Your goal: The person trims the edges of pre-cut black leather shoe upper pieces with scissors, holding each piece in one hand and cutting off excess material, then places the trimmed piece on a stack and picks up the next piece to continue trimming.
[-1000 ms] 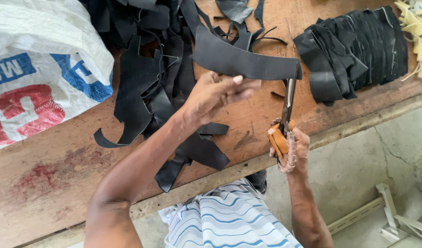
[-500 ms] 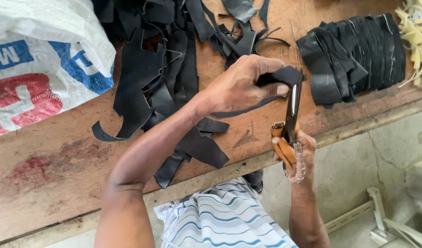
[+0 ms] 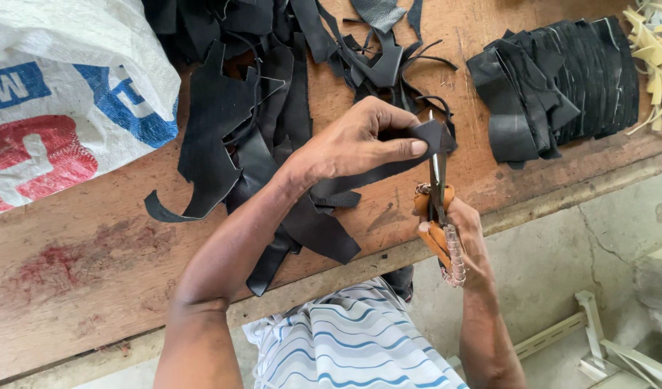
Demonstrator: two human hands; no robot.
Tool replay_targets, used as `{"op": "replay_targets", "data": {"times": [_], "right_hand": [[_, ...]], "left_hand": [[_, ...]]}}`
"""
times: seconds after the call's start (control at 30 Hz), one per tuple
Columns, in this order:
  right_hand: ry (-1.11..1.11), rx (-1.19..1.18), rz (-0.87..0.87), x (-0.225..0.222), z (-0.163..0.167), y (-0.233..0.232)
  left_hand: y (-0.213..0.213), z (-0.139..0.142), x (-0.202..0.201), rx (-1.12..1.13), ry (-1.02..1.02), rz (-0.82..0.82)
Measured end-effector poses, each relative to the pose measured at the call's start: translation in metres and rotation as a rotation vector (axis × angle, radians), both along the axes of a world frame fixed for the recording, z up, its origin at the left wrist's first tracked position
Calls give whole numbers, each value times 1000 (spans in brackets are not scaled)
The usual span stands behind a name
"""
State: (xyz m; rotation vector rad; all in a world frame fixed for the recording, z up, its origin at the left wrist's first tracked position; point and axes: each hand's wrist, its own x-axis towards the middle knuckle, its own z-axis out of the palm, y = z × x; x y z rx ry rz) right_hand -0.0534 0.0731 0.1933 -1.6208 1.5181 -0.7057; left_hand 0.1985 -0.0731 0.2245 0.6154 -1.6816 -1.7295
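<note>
My left hand (image 3: 360, 140) pinches a black leather strip (image 3: 388, 162) above the wooden table, thumb and fingers closed on its folded end. My right hand (image 3: 460, 234) grips orange-handled scissors (image 3: 437, 202), blades pointing up and closed on the strip's right end next to my left thumb. The strip trails down and left under my left wrist toward the pile of black scraps.
A heap of black leather offcuts (image 3: 251, 108) covers the table's (image 3: 86, 266) middle and back. A neat stack of cut black pieces (image 3: 561, 86) lies at the right, pale yellow pieces (image 3: 655, 50) beyond it. A white woven sack (image 3: 64, 94) sits at the left. Concrete floor lies beyond the table edge.
My left hand has drawn the strip in and folded it shorter, fingers curling closed on it. The scissors have come up to the strip's end and their blades now bite it.
</note>
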Motion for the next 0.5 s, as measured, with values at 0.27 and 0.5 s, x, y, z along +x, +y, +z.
{"op": "replay_targets", "data": {"times": [0.27, 0.5], "right_hand": [[-41, 56, -121, 14, 9, -2], [-373, -1, -110, 15, 4, 8]], "left_hand": [[4, -1, -3, -37, 15, -18], [3, -9, -10, 55, 39, -88]]}}
